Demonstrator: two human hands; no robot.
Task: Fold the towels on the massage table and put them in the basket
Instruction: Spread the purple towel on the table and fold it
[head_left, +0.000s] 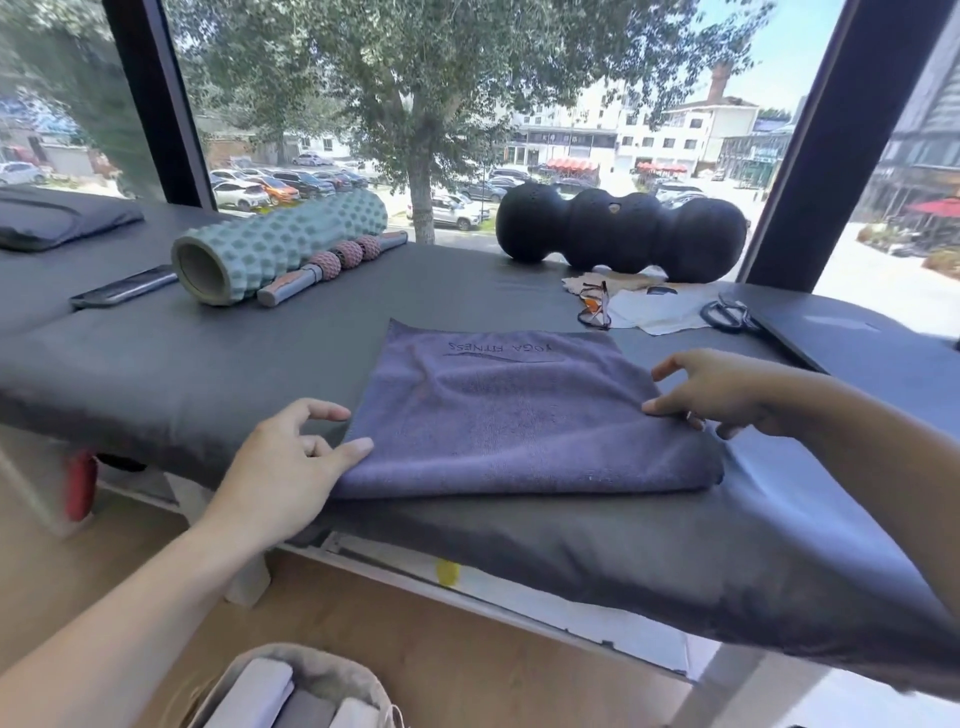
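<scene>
A purple-grey towel (519, 415) printed "YOGA FITNESS" lies folded on the dark massage table (208, 374), near its front edge. My left hand (291, 467) rests at the towel's near left corner, thumb on top of the cloth and fingers loosely bent beside it. My right hand (722, 389) touches the towel's right edge with its fingertips; the fingers are spread and slightly bent. On the floor below, a grey basket (358, 680) holds folded white and grey towels.
At the back of the table lie a green foam roller (275, 244), a pink massage stick (332, 267), a phone (124, 286), a black peanut roller (618, 228), glasses (595, 306), white cloths (660, 312), scissors (727, 314) and a dark laptop (857, 338).
</scene>
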